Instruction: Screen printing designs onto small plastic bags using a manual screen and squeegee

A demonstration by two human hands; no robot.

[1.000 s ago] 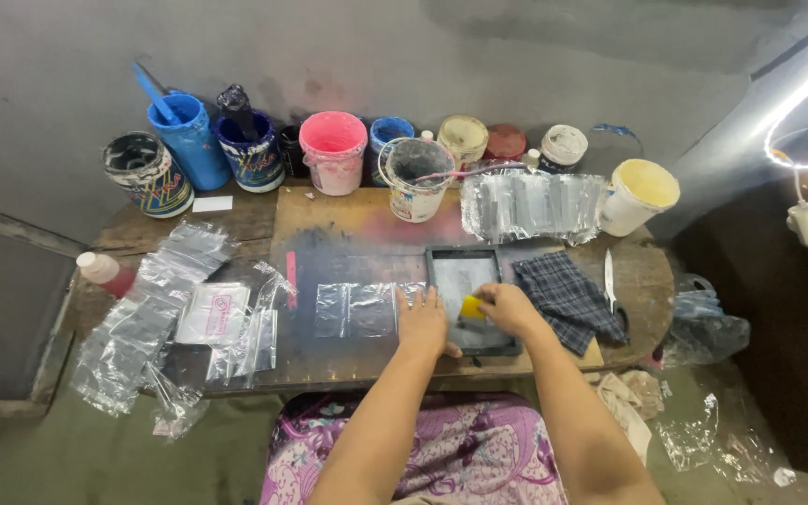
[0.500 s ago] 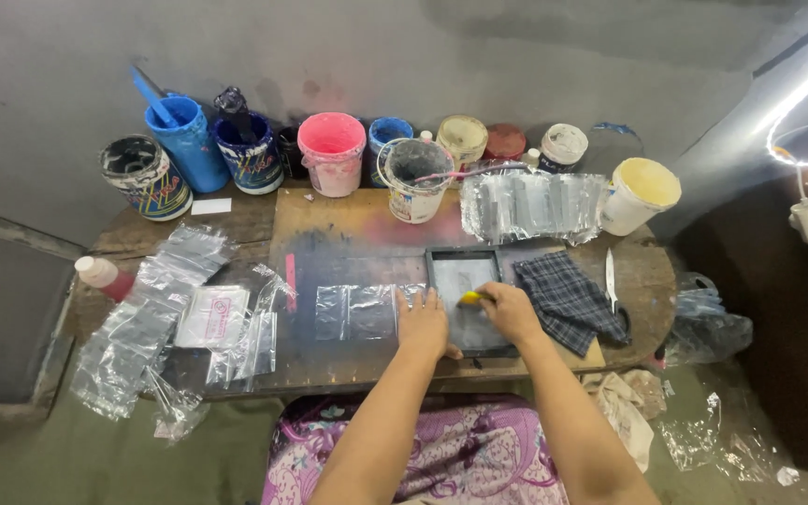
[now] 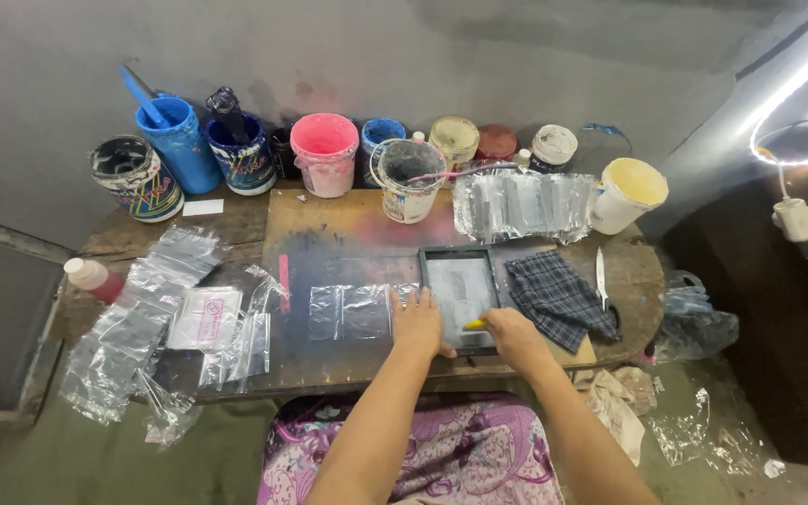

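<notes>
Two hands on a small dark-framed printing screen at the near edge of the table.
The screen's long axis runs near to far, its short side toward you. Your left hand lies flat, fingers together, on the frame's left rail; your right hand is clamped on a yellow-handled squeegee at the near right corner, the handle pointing left.

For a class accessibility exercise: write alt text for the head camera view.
A person's left hand presses flat on a small dark-framed printing screen while the right hand holds a yellow-handled tool at its near edge, on a paint-stained wooden table lined with paint buckets.
</notes>
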